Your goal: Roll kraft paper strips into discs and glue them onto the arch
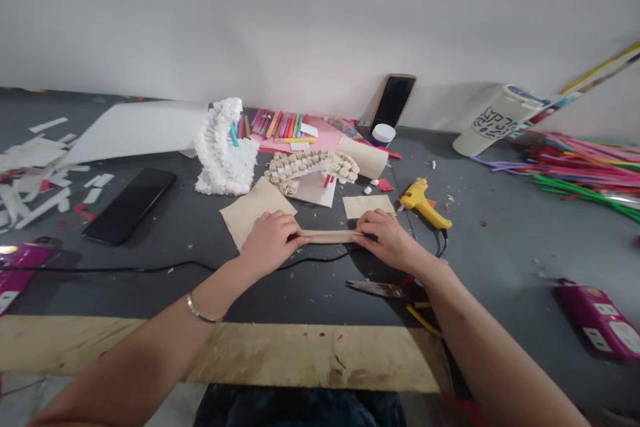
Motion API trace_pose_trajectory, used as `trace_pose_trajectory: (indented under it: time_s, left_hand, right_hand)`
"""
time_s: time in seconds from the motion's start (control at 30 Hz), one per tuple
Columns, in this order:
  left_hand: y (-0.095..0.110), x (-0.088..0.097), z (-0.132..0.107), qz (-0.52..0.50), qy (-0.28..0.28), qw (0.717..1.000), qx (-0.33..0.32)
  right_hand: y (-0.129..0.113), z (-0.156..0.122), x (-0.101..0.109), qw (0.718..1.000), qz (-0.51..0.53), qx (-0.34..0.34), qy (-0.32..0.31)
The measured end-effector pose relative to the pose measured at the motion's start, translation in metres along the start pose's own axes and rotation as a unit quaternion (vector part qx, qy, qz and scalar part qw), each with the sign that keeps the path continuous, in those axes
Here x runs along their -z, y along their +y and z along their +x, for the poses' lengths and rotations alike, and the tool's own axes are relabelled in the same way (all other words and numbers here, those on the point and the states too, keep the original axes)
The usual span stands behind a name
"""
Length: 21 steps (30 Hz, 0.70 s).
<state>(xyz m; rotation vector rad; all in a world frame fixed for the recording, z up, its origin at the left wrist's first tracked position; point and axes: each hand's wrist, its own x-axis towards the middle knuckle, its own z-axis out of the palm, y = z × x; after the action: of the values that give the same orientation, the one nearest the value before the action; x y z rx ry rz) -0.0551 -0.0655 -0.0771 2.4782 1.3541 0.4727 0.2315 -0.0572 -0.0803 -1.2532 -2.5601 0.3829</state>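
- Hands pinched narrow: left hand [270, 237] and right hand [384, 235] each held an end of a folded beige strip [330, 237], stretched roughly level between them; contact with the desk unclear.
- Step in hand, judged: folding or rolling that strip. Next move called for aligned ends and even thumb pressure.
- Desk [300, 297]: main open room ran from the strip back to the wooden front edge [250, 350], crossed by a black cord [165, 269].
- Coil-covered model [300, 163] stood beyond the strip, limiting forward reach.
- Beige sheet [253, 210] lay at the left hand, partly hidden by it.
- Scissors [380, 289] lay beside the right forearm, blades leftward; tight there.
- Yellow glue gun [425, 203] sat just past the right hand, crowding that side.
- Smaller beige piece [367, 205] lay just beyond the right hand.
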Motion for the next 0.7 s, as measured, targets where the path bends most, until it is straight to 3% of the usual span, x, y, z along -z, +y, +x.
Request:
trace_pose_trajectory:
  time_s: [0.7]
  left_hand:
    - [0.013, 0.007, 0.004, -0.028, -0.029, 0.992, 0.120]
  right_hand:
    - [-0.001, -0.001, -0.005, 0.997, 0.008, -0.063, 0.052]
